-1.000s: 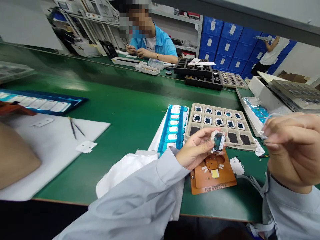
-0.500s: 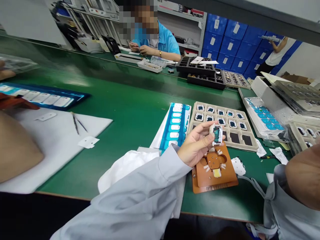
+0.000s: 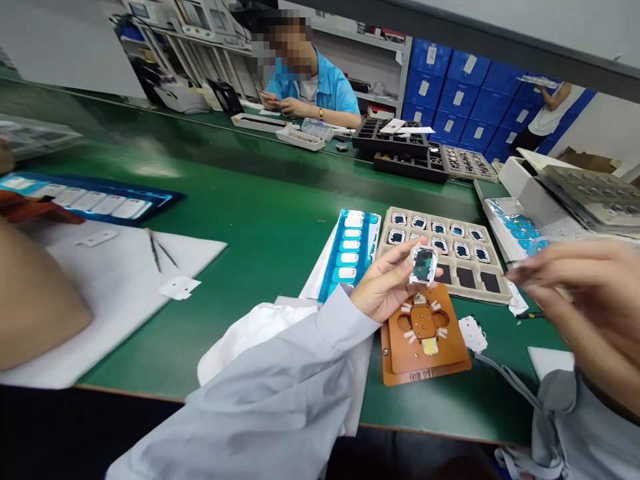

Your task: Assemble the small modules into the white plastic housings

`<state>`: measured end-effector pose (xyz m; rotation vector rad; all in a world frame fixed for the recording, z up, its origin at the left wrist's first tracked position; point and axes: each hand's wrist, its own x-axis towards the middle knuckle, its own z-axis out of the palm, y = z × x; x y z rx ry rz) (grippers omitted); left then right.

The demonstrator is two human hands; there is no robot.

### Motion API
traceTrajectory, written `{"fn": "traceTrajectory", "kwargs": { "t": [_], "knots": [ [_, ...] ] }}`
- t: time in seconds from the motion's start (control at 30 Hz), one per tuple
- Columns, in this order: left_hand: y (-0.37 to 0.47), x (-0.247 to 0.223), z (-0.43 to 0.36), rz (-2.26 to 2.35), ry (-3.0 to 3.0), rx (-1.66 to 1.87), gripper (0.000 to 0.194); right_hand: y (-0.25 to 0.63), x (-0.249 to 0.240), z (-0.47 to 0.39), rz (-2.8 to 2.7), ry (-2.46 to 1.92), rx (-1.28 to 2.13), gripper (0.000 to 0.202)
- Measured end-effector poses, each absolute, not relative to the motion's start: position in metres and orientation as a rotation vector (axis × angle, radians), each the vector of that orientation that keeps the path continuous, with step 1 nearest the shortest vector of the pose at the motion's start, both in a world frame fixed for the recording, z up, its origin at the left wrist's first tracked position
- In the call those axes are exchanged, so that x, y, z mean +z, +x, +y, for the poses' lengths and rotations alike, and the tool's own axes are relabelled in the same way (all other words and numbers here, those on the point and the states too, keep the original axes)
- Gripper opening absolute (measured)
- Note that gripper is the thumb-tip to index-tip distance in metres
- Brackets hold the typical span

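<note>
Pinched between the fingers and thumb of my left hand (image 3: 387, 280) is a small white-framed housing (image 3: 424, 264) with a dark teal inside, tilted up towards me. It is held just above an orange fixture (image 3: 425, 333), whose raised middle is ringed by small pale tabs. Behind the hand lies a beige tray (image 3: 505, 293) with rows of similar housings and a few dark pockets at the front. My right hand (image 3: 590, 287) is raised at the right, smeared by motion, its fingers pressed together. A thin dark tip shows at the fingertips, too blurred to name.
A blue film strip with white pieces (image 3: 347, 257) lies left of the tray. White cloth (image 3: 250, 340) rests under my left forearm. At far left, a co-worker's arm (image 3: 40, 300) crosses a white mat (image 3: 115, 313) with tweezers (image 3: 155, 250). Another person (image 3: 325, 93) sits opposite.
My right hand has come up and inward from the right edge, closer to the tray. The housing in my left hand has shifted slightly left and turned to face me more.
</note>
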<state>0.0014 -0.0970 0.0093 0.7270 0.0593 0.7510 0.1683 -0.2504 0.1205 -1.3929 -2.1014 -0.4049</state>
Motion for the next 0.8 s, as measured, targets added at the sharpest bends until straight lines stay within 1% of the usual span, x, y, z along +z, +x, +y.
{"fn": "traceTrajectory", "kwargs": {
  "t": [0.07,0.13,0.23,0.33,0.5,0.67,0.8],
  "knots": [
    [0.001,0.009,-0.097,0.064,0.724,0.747,0.044,0.177,0.106,-0.243,-2.227,-1.420,-0.279,0.012],
    [0.001,0.009,-0.096,0.058,0.720,0.738,0.043,0.192,0.079,-0.239,-2.317,-1.510,-0.134,0.013],
    [0.000,0.009,-0.096,0.043,0.721,0.713,0.040,0.215,0.035,-0.243,-2.326,-1.651,-0.120,0.024],
    [0.000,0.009,-0.096,0.038,0.726,0.694,0.038,0.225,0.007,-0.247,-2.296,-1.764,-0.167,0.021],
    [-0.001,0.010,-0.097,0.054,0.735,0.696,0.035,0.216,-0.012,-0.255,-2.314,-1.785,-0.260,0.026],
    [0.000,0.008,-0.096,0.048,0.749,0.720,0.034,0.195,-0.036,-0.277,-2.325,-1.772,-0.432,0.031],
    [0.000,0.006,-0.096,0.061,0.770,0.734,0.039,0.188,-0.046,-0.284,-2.281,-1.786,-0.457,0.036]
  ]
}}
